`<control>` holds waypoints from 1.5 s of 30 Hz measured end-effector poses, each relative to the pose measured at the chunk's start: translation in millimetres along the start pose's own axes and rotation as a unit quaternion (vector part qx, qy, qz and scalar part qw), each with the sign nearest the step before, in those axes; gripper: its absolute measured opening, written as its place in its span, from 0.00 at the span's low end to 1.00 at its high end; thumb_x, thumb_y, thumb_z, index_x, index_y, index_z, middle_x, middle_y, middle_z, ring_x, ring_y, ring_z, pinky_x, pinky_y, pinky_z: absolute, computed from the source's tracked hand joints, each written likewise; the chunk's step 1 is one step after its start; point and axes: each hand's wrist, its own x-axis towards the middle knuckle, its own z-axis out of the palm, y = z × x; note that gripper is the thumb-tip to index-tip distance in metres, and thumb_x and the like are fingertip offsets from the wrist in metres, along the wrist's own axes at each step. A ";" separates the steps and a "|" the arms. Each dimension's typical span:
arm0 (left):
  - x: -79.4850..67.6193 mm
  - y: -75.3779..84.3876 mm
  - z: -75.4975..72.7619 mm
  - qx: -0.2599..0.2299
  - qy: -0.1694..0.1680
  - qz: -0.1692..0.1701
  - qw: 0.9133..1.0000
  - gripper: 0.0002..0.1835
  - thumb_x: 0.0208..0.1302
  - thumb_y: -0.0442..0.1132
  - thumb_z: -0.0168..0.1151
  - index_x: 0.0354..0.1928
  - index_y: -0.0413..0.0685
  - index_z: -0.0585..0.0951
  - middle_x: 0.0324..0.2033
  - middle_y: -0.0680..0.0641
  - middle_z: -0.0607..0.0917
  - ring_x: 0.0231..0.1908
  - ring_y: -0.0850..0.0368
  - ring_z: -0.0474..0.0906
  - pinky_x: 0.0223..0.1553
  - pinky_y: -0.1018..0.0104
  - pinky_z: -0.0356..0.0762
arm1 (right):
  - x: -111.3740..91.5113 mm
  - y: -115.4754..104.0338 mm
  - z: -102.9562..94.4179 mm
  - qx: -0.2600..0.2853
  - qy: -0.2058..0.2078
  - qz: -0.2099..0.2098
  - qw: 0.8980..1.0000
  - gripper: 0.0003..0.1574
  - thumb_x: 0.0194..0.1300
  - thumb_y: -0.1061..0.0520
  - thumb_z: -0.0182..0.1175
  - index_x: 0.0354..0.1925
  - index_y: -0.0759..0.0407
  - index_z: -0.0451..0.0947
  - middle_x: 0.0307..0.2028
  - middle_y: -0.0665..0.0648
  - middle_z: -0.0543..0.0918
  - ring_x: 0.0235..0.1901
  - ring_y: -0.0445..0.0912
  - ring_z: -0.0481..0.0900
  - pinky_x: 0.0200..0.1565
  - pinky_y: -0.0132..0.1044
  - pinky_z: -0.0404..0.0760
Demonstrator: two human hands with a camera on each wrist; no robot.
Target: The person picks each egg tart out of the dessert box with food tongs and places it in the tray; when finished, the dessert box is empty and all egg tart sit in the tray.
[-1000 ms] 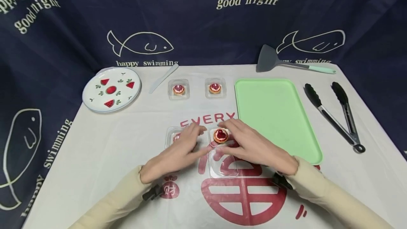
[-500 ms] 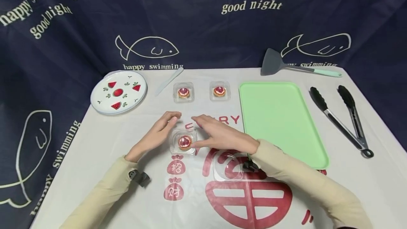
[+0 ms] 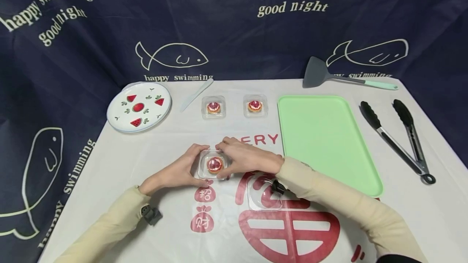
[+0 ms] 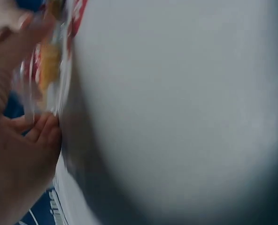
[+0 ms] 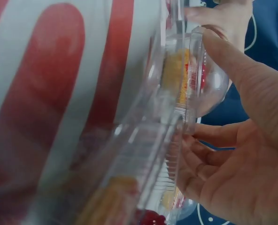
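Observation:
A clear plastic box (image 3: 213, 167) with a red-topped tart (image 3: 215, 165) inside sits on the table, lid over the tart. My left hand (image 3: 179, 171) grips its left side, thumb at the near corner and fingers at the far one. On the opposite side my right hand (image 3: 250, 158) holds the same box; the right wrist view shows thumb and fingertips at its edges. Under my right forearm lies a clear lid (image 3: 260, 198), partly covered. A second tart in an open clear box (image 5: 113, 201) is close below the right hand, hidden in the head view.
Two more boxed tarts (image 3: 213, 108) stand behind. A patterned plate (image 3: 146, 121) and a pale knife (image 3: 196, 94) are back left. To the right lie a green tray (image 3: 325, 141), a spatula (image 3: 316, 73) and tongs (image 3: 398, 145).
Both hands have moved left from around the open tart box to the lidded one. Their fingers have closed onto its sides. The view has shifted slightly.

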 end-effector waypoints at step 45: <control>2.4 4.8 1.1 0.058 0.012 -0.002 0.998 0.61 0.43 0.42 0.79 0.72 0.31 0.49 0.61 0.33 0.67 0.61 0.40 0.63 0.66 0.42 0.62 | -0.2 -8.2 -4.0 -0.041 0.071 -0.015 0.997 0.39 0.48 0.41 0.76 0.51 0.61 0.78 0.43 0.54 0.74 0.41 0.45 0.70 0.42 0.36 0.77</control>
